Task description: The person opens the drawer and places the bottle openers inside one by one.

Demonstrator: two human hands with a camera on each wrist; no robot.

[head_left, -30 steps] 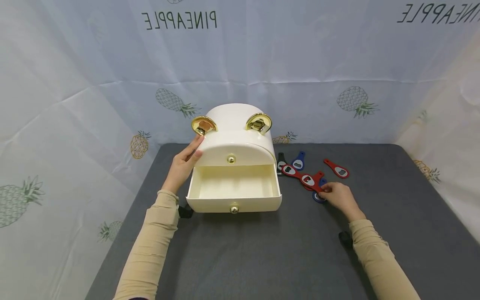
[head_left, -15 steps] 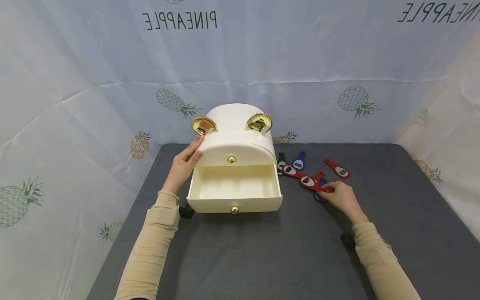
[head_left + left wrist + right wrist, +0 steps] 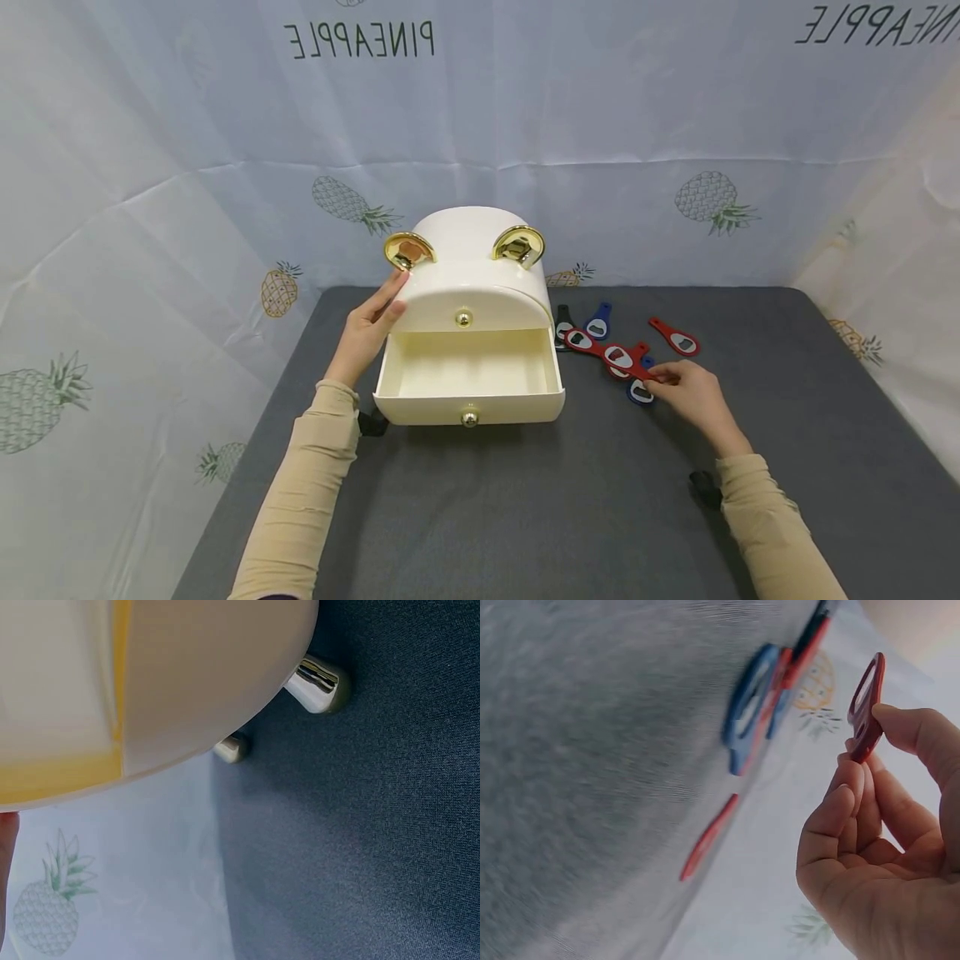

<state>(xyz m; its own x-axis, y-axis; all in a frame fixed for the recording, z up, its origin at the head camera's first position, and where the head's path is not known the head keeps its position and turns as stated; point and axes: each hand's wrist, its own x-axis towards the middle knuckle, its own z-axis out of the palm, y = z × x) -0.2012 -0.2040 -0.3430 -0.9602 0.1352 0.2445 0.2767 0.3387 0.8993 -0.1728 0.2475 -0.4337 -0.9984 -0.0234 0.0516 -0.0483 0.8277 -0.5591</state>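
A cream storage box (image 3: 480, 283) with gold ears stands on the table, its lower drawer (image 3: 423, 411) pulled out with nothing inside. My left hand (image 3: 363, 340) rests on the box's left side, fingers extended and thumb near the front. My right hand (image 3: 693, 402) pinches a red bottle opener (image 3: 867, 712) by its handle between thumb and fingers; in the right wrist view it is off the table. Beneath it in the head view lie a blue bottle opener (image 3: 641, 392) and another red one, partly hidden. The left wrist view shows the box's underside and gold feet (image 3: 319, 682).
Right of the box lie a black opener (image 3: 563, 321), a blue opener (image 3: 598, 323) and a red opener (image 3: 577, 339). A separate red opener (image 3: 677, 339) lies farther right. Pineapple-print curtains (image 3: 480, 108) hang behind the dark grey table (image 3: 480, 508).
My right hand has shifted slightly right with the red bottle opener. More of the blue opener beneath now shows. My left hand and the box stay still.
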